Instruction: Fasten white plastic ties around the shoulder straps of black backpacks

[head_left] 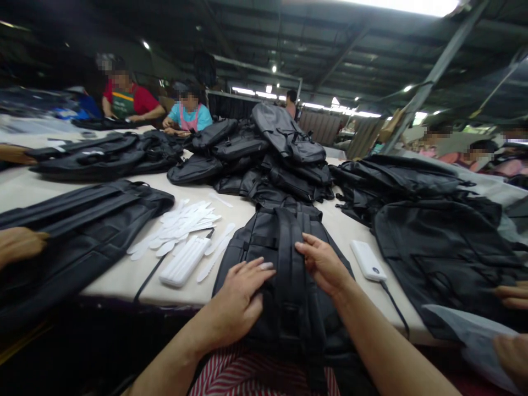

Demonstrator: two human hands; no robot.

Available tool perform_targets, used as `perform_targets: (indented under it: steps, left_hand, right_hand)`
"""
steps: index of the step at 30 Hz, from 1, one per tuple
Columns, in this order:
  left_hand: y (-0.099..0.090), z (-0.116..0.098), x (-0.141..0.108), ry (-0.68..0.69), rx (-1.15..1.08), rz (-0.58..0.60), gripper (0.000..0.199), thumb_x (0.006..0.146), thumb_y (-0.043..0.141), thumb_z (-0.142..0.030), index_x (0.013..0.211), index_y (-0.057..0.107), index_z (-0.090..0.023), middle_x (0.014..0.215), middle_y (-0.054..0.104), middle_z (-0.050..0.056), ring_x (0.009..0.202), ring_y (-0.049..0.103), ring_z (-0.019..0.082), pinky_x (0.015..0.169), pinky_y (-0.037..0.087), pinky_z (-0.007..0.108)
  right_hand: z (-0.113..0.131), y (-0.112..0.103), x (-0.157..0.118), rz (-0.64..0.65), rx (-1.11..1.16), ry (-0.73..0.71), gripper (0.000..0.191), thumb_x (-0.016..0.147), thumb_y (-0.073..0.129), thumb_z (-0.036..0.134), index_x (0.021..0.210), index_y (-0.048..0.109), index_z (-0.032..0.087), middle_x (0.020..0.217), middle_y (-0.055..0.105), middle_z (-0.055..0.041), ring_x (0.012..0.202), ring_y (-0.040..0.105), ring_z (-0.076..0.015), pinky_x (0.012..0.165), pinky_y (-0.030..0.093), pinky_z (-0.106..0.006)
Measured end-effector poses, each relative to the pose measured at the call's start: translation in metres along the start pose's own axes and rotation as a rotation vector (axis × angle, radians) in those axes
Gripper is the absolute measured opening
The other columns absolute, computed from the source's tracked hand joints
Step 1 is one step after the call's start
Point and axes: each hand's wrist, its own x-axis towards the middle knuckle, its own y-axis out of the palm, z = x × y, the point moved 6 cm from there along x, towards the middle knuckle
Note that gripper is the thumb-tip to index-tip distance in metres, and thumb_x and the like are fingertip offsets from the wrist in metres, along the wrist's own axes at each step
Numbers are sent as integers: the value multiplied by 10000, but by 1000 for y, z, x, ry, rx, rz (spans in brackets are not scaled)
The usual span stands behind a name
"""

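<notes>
A black backpack (264,242) lies in front of me across the table edge, its shoulder straps facing up. My left hand (241,294) rests on the backpack's left half, fingers stretched out and a pale wrap on one fingertip. On the other side, my right hand (324,261) has its thumb and fingers closed at the edge of a padded shoulder strap (286,258). White flat strips (185,220) lie in a loose heap left of the bag, beside a white power bank (185,261). Another white power bank (367,259) with a cable lies to the right.
Black backpacks are piled (284,137) behind mine. At left, a co-worker's hand (20,245) touches another backpack (94,220). At right, a co-worker's hands are near a backpack (445,253) and a clear plastic bag (474,330). Several people work farther back.
</notes>
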Motion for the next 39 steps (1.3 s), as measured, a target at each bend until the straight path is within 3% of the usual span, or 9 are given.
perform_targets:
  steps: [4, 7, 12, 17, 22, 26, 31, 36, 39]
  left_hand:
    - [5, -25, 20, 17, -656, 372, 422, 754, 498, -152, 1166, 558, -221, 1167, 602, 43, 1109, 510, 225, 963, 359, 364]
    - [4, -26, 26, -30, -958, 486, 384, 732, 598, -262, 1104, 592, -166, 986, 667, 73, 944, 589, 227, 868, 419, 348]
    - [-13, -14, 27, -109, -966, 329, 237, 774, 588, -304, 941, 636, -142, 712, 664, 43, 684, 594, 146, 697, 445, 260]
    - [-16, -9, 18, -171, -1009, 261, 202, 776, 586, -289, 900, 627, -136, 764, 665, 62, 657, 607, 149, 644, 471, 261]
    - [-33, 10, 14, -253, -1086, -57, 177, 801, 561, -279, 936, 602, -172, 582, 622, -2, 457, 543, 89, 457, 410, 178]
    - [-62, 13, 20, -222, -1121, -315, 197, 782, 584, -275, 948, 599, -171, 636, 650, 10, 494, 570, 90, 506, 445, 184]
    - [-84, 4, 30, -238, -910, -498, 245, 747, 624, -314, 948, 621, -173, 794, 692, 38, 643, 628, 138, 596, 496, 229]
    - [-87, -14, 35, -177, -591, -513, 221, 734, 638, -327, 892, 670, -176, 817, 706, 42, 790, 647, 181, 743, 494, 259]
    - [-81, -11, 35, -190, -644, -406, 239, 747, 622, -321, 923, 661, -164, 859, 708, 66, 840, 645, 207, 794, 486, 298]
  right_hand:
    - [39, 7, 32, -20, 54, -111, 238, 621, 676, 154, 848, 604, 167, 720, 652, 4, 551, 567, -87, 524, 463, -190]
    - [51, 10, 55, -46, 75, -179, 233, 617, 657, 126, 842, 613, 166, 699, 645, 18, 526, 548, -72, 485, 446, -170]
    - [44, 8, 73, -124, 91, -252, 255, 614, 646, 138, 866, 623, 165, 636, 614, 43, 466, 495, -56, 447, 429, -166]
    - [41, 12, 82, -138, 98, -265, 271, 608, 654, 141, 876, 624, 170, 630, 603, 44, 463, 476, -55, 428, 400, -165]
    - [55, 26, 83, -35, 129, -301, 214, 689, 645, 252, 884, 598, 178, 656, 597, 37, 520, 529, -60, 453, 403, -158]
    - [39, 50, 60, 148, -105, -222, 367, 734, 603, 273, 1092, 551, 207, 860, 648, -12, 754, 611, -115, 593, 453, -205]
    - [-6, 106, 9, 646, -428, -251, 386, 708, 623, 233, 1087, 567, 184, 1092, 597, -42, 1034, 532, -180, 869, 410, -305]
    - [-25, 109, 1, 216, -717, -405, 434, 743, 609, 320, 1139, 503, 178, 987, 621, -68, 866, 581, -200, 771, 430, -320]
    - [-34, 108, -4, 244, -670, -337, 224, 842, 453, 294, 953, 596, 161, 800, 635, -48, 736, 591, -166, 699, 443, -286]
